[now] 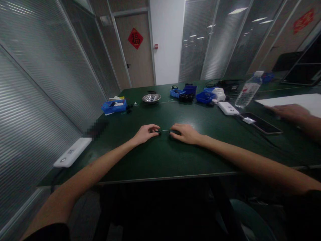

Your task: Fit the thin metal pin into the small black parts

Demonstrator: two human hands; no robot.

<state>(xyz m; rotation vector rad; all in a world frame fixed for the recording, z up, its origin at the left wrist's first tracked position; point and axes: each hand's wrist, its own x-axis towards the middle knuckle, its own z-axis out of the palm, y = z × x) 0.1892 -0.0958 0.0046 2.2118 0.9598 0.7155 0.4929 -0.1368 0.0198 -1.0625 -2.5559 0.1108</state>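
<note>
Two-handed work: done over the green table (pixel 150 160), on the near side of the metal bowl (pixel 151 101).
Left hand (pixel 146 134): fingers curled, small black part (pixel 159 133) pinched between thumb and fingertips.
Black part: held nearer than the bowl and slightly right of it; fine detail too small to be read.
Right hand (pixel 186 134): closed around the dark handle of a thin-shafted tool (pixel 165 131).
Tool: shaft pointed toward the left hand, nearer than the bowl; whether the black part is touched by the tip cannot be told.
Left tray: blue tray (pixel 115 109) with mixed items seen left of the bowl, small black pieces (pixel 129 109) scattered between.
Right boxes: light-blue box (pixel 177 95), dark-blue box (pixel 190 89) and blue bin (pixel 203 99) placed right of the bowl; black items (pixel 186 97) bunched among them.
Far right of bowl: white device (pixel 227 108), phone (pixel 262 124) and clear bottle (pixel 248 91) set out.
Co-worker's hand (pixel 292 112): blurred, seen by a white sheet (pixel 304 100), well right of the bowl; grip cannot be told.
Near left of bowl: second white device (pixel 74 152) laid by the table edge.
</note>
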